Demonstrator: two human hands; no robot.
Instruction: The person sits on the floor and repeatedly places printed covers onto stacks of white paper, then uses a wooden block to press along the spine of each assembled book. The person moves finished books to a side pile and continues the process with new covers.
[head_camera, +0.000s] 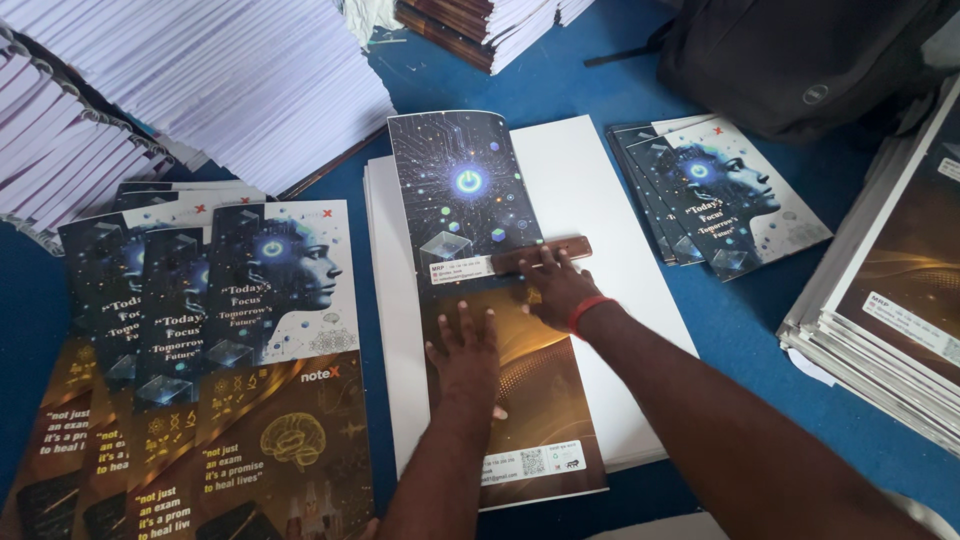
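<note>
A long printed cover sheet (462, 190), dark with a glowing circle above and golden brown below, lies on a stack of white sheets (590, 190). My left hand (465, 352) presses flat on the golden lower half, fingers spread. My right hand (556, 285), a red band on its wrist, presses a brown wooden stick (545, 253) lying across the sheet's middle line.
Fanned printed covers (250, 330) with a head picture lie at the left, folded ones (720, 195) at the right. Tall white paper stacks (200, 80) rise at the back left, a black bag (800, 60) at the back right, and stacked covers (890, 300) at the right edge. Blue surface (760, 330) underneath.
</note>
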